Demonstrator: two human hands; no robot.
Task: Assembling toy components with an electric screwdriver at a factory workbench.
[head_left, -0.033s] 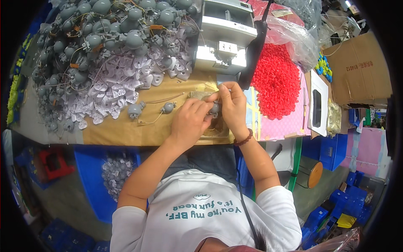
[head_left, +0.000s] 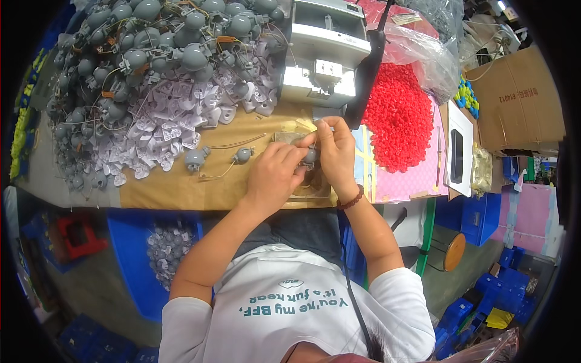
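Note:
Both of my hands meet over a small flat plate (head_left: 292,137) near the table's front edge. Between them is a grey ball-shaped part (head_left: 310,156), partly covered by fingers. My left hand (head_left: 275,172) is closed, its fingertips gripping that part from the left. Close above it, my right hand (head_left: 336,151) is closed too, thumb and forefinger pinched together; whatever they pinch is too small to make out. To the left of my hands lie two similar grey parts, a larger one (head_left: 195,159) and a smaller one (head_left: 243,155), with thin wires trailing from them.
A heap of grey wired parts (head_left: 193,57) and a pile of white plastic pieces (head_left: 163,121) cover the left. Behind my hands stands a white machine (head_left: 327,42). Small red pieces (head_left: 398,121) are heaped at right. Below the table, a blue bin (head_left: 130,254) holds grey parts.

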